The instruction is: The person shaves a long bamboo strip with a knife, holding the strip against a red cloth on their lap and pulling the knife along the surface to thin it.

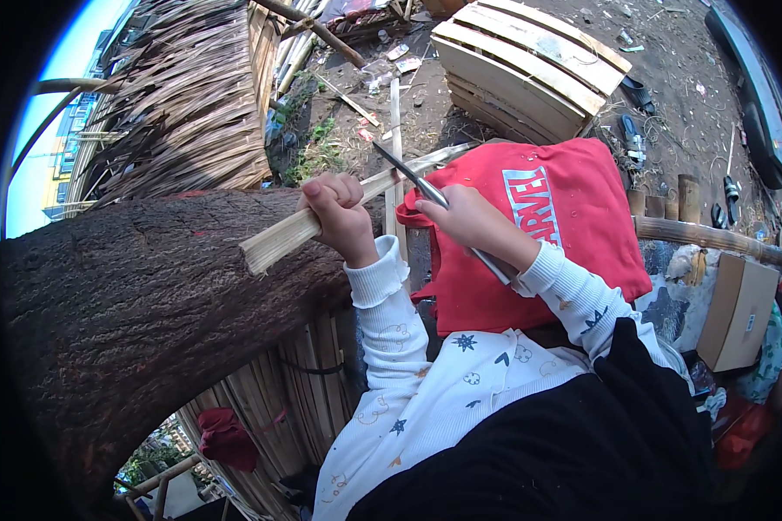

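Note:
My left hand (339, 213) is closed in a fist around a pale split wooden or bamboo strip (280, 240), its thick cut end pointing to the lower left. Held in my right hand (478, 224) is a knife (408, 174) with a long narrow blade pointing up and left; its grey handle end sticks out below the palm. The blade crosses the strip just beyond my left fist; whether its edge bites in cannot be seen. A red cloth bag (469, 291) with a printed patch lies under my right forearm, across my lap.
A thick tree trunk (165, 269) runs along my left. Ahead stand a palm-thatch panel (191, 95) and a slatted wooden crate (530, 61). Sandals (632, 139) and litter lie on the dirt. A cardboard box (738, 313) and a bamboo pole (712, 238) are to my right.

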A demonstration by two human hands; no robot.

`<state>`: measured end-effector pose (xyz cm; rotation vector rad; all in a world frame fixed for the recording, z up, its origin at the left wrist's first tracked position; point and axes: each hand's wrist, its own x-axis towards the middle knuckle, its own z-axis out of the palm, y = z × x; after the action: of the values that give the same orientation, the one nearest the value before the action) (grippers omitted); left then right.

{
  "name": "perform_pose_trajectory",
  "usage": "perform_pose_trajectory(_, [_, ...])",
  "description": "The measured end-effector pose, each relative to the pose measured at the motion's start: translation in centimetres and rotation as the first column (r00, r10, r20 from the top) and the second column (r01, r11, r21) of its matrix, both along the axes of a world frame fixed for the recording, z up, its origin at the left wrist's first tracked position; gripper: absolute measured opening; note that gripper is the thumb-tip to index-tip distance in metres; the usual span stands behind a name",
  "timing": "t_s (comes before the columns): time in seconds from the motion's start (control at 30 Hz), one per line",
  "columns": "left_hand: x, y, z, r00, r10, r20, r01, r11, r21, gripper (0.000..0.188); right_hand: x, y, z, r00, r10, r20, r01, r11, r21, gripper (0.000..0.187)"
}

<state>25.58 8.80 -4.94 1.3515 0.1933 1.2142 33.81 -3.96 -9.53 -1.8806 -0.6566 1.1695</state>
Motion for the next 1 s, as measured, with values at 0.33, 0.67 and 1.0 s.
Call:
perform_pose_trajectory(0.33, [2.9,-0.7,1.5,0.966,0.259,-0.029,-0.26,0.965,-0.036,0.05,-0.5,1.3,-2.3,0.995,-0.093,0.032,0.095,0.995,-0.042,0.045])
perform_pose_trajectory(0.67, [3.8,-1.8,1.8,0.973,0.228,-0.021,-0.228,0.973,-0.021,0.049,0.9,1.3,-4.4,0.995,-0.051,0.091,0.061,0.992,-0.115,0.047])
perform_pose_trajectory(1.0, [2.4,-1.1,1.9,0.968,0.248,-0.032,-0.249,0.968,-0.038,0.047,-1.2,0.5,0.1,0.982,-0.012,0.191,0.009,1.0,0.014,0.047])
